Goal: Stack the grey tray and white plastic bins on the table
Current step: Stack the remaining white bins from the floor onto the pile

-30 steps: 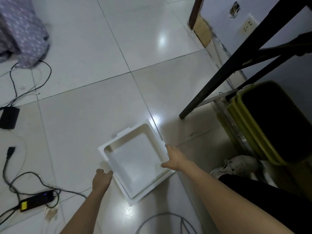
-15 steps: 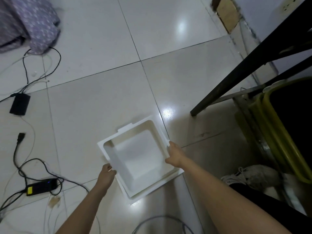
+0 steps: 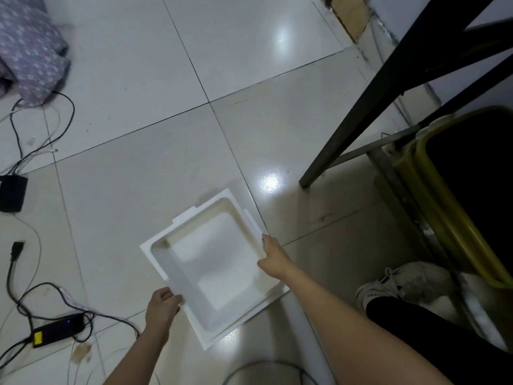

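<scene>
1. The white plastic bin (image 3: 213, 268) sits on the floor, near the black table leg (image 3: 361, 112); left hand (image 3: 162, 309) and right hand (image 3: 273, 257) clasp opposite rims.
2. Judged best: lift level, both sides together; clear the leg before raising it tableward.

Counts by kind — one white plastic bin (image 3: 219, 273); two bare hands, the left hand (image 3: 161, 309) and the right hand (image 3: 273, 258). One pale sneaker (image 3: 399, 284). One black power brick with a yellow label (image 3: 57, 330) and one black adapter (image 3: 12, 193). One dark table leg (image 3: 358, 118) — one patterned purple cloth (image 3: 27, 51). Whether a second bin is nested beneath the first cannot be told.
</scene>
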The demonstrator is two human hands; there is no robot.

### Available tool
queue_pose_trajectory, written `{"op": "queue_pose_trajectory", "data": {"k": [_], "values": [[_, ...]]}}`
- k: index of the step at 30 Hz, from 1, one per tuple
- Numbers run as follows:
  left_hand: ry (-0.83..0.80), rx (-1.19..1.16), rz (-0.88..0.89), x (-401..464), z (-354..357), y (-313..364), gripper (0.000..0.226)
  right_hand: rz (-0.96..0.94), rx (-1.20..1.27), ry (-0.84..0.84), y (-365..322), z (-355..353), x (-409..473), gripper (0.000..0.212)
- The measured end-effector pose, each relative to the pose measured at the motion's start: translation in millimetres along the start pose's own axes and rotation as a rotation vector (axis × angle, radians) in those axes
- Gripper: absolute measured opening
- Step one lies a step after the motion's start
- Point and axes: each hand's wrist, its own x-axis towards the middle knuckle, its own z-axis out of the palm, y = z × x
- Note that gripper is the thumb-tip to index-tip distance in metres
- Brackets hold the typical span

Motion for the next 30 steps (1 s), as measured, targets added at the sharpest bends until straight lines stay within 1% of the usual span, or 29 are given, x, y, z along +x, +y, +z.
{"op": "queue_pose_trajectory", "data": {"k": [2, 5, 7, 10, 14, 17, 19, 21, 27, 30], "values": [[0.097, -0.002, 0.025, -3.0, -3.4, -0.8, 0.047, -0.039, 0.024, 0.076, -3.4, -0.5, -6.0, 0.069], [0.226, 0.007, 0.078, -15.4, -6.0, 10.2, 0.029, -0.071, 0.019, 0.168, -7.2, -2.1, -18.1, 0.059], [0.293, 0.02, 0.171, -23.8, -5.0, 22.4, 0.023, -0.118, 0.016, 0.261, -12.1, -2.3, -28.1, 0.051], [0.355, 0.006, 0.305, -41.1, 0.2, 43.8, 0.022, -0.15, -0.021, 0.398, -24.0, -10.9, -45.2, 0.038], [0.319, 0.01, 0.412, -71.2, -10.3, 75.2, 0.025, -0.15, -0.124, 0.463, -45.7, -38.6, -78.0, 0.028], [0.302, 0.102, 0.437, -89.8, -23.7, 104.1, 0.024, -0.154, -0.226, 0.508, -61.4, -57.5, -98.6, 0.03], [0.285, 0.141, 0.475, -111.9, -41.3, 130.5, 0.024, -0.157, -0.26, 0.558, -80.3, -69.6, -122.7, 0.026], [0.281, 0.175, 0.523, -132.0, -62.0, 158.7, 0.024, -0.19, -0.256, 0.611, -102.6, -80.1, -147.1, 0.022], [0.3, 0.237, 0.653, -195.3, -129.2, 220.9, 0.031, -0.259, -0.274, 0.707, -164.9, -106.2, -224.8, 0.027], [0.296, 0.242, 0.706, -231.4, -157.2, 243.9, 0.031, -0.332, -0.175, 0.735, -189.6, -121.2, -268.5, 0.028]]}}
